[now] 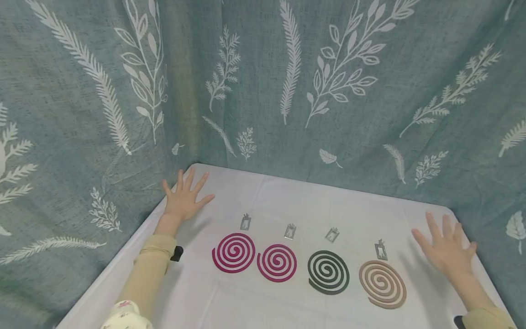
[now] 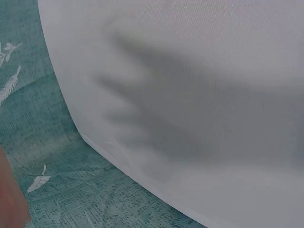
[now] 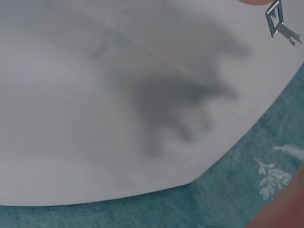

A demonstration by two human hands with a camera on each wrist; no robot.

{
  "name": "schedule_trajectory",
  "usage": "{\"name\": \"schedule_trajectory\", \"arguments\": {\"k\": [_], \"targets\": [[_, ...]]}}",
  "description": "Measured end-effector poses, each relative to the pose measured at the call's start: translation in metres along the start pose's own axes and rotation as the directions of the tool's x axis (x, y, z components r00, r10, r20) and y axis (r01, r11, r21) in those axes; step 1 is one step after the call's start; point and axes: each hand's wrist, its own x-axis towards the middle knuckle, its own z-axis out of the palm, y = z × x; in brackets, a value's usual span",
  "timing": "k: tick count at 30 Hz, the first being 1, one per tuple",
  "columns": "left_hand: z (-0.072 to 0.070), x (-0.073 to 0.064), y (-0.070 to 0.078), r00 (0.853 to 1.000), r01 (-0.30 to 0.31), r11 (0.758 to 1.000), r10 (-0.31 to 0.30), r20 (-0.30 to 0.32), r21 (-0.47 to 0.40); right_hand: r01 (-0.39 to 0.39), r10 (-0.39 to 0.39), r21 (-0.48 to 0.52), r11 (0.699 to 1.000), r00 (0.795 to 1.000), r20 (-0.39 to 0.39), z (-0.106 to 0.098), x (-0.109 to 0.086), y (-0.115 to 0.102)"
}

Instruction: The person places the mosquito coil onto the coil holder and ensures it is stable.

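Note:
My left hand, fingers spread, hovers over the far left of the white table and holds nothing. At the right side my right hand is likewise spread and bare above the cloth. Between them lie flat spiral mosquito coils: two magenta, a left one and another beside it, then a dark green coil and a tan coil. Behind each coil sits a small metal coil stand, such as the one behind the tan coil, nearest my right hand. Both wrist views show mostly hand shadows on the cloth.
A white cloth covers the table, whose rounded corners show at the back. Blue-green curtains with white leaf prints hang close behind it and along both sides. A dark wrist strap sits at my left sleeve.

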Motion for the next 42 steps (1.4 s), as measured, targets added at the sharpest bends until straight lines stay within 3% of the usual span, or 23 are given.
{"name": "schedule_trajectory", "arguments": {"k": [15,30,42], "targets": [[-0.003,-0.002,0.01,0.999,-0.041,0.999,0.04,0.03,0.023,0.111,-0.113,-0.033,0.993,0.993,-0.047,0.006,-0.002,-0.034],[-0.001,-0.01,0.004,0.996,-0.091,0.995,0.09,0.023,0.032,0.223,-0.223,-0.005,0.975,0.975,0.003,0.01,-0.012,-0.082],[-0.002,-0.019,0.006,0.991,-0.137,0.99,0.137,-0.001,-0.025,0.303,-0.304,0.051,0.952,0.953,0.004,0.02,-0.018,-0.121]]}}
